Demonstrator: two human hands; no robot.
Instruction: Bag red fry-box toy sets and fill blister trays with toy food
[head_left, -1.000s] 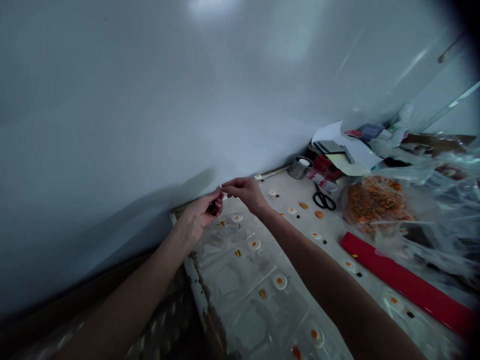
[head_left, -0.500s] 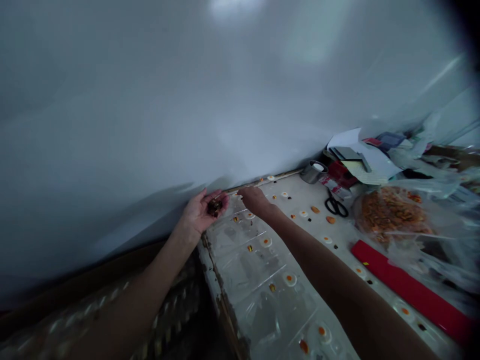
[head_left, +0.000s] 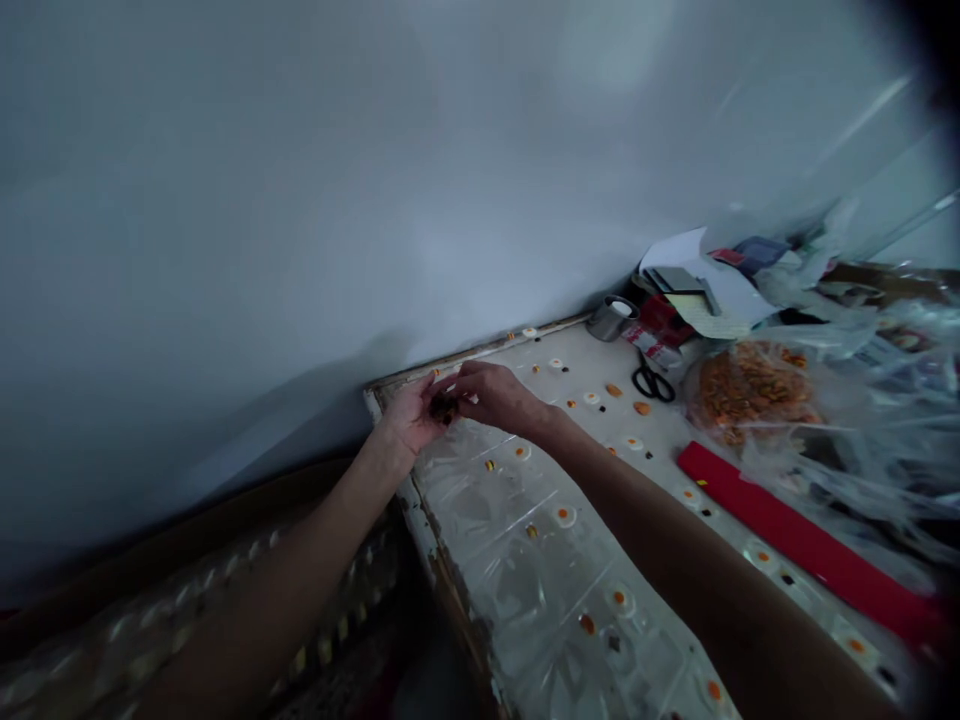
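Observation:
My left hand (head_left: 411, 418) is turned palm up near the table's far left corner, cupped around a small heap of dark brown pieces (head_left: 444, 405). Over that palm, my right hand (head_left: 499, 393) has its fingertips pinched together at the heap. What sits between those fingertips is hidden. Below the hands, clear plastic trays (head_left: 480, 510) line the left side of the white table (head_left: 592, 440). White-and-orange fried-egg-shaped pieces (head_left: 562, 514), small burger-like pieces (head_left: 490, 466) and dark bits lie in and beside the trays.
Black-handled scissors (head_left: 652, 383), a metal cup (head_left: 611, 318) and a long red strip (head_left: 795, 540) lie on the right. Beyond them is a plastic bag of orange-brown pieces (head_left: 754, 390). Papers (head_left: 701, 285) lean at the back near a pale wall (head_left: 300, 200).
My right hand has moved left from the table's back edge to the heap in my left palm. The view has shifted slightly, so the table sits a little higher and further left.

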